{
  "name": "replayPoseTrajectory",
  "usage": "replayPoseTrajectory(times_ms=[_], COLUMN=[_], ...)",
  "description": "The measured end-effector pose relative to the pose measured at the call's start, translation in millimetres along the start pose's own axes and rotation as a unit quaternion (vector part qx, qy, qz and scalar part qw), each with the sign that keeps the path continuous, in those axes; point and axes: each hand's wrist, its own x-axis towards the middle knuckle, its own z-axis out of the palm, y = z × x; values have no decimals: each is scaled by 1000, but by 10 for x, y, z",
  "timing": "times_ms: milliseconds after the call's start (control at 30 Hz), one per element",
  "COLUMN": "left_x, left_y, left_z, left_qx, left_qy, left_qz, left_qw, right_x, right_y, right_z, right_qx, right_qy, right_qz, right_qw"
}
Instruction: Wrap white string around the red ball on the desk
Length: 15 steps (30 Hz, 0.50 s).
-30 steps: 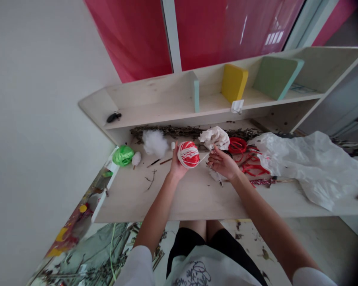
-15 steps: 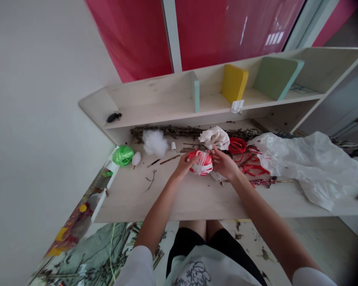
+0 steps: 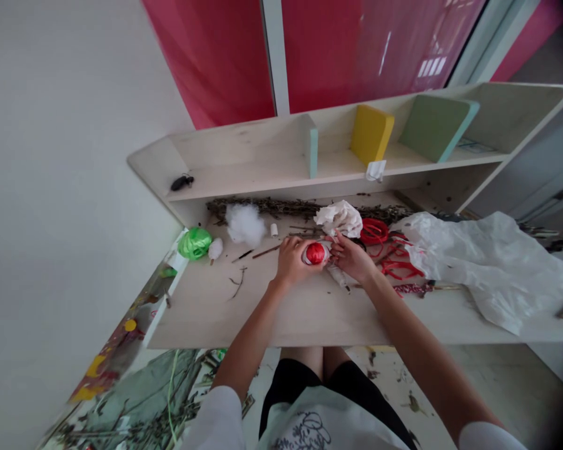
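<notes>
My left hand is wrapped round a red ball with white strands wound about it. Its red end faces up, with a white ring around it. At the ball's right side my right hand has its fingers curled together; whatever they pinch is too small to make out. Just below the right fingers lies a whitish tapered thing on the desk. Behind the hands sits a crumpled wad of white paper, with a coil of red strip to its right.
White fluff, a green ball of strip and a small white wad on a stick lie to the left. A clear plastic bag spreads over the right side. Dry twigs line the back below the shelf.
The ball has been turned in my left hand, so its red end now shows instead of its white-wound side. My left hand has closed further round it; the right stays beside it.
</notes>
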Motion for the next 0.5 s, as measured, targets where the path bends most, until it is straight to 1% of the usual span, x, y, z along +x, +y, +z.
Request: replayPoseTrajectory(times_ms=[100,200,333,500], left_x=[-17,-23,-19,-7], left_y=[-31,-51,-47,-48], left_z=[18,33,42,33], left_qx=[27,32,15,24], left_qy=[-9,-15,-4,5], left_qz=[4,5,-8,-10], left_qw=[1000,999,1000,1000], right_x=[-13,-16,-20,-53], right_y=[13,26,36,50], right_z=[20,29,42,80], right_qx=[6,14,12,-5], right_qy=[-14,-7,-8,-16], right_qz=[15,12,16,25], right_qw=[1000,1000,1000,1000])
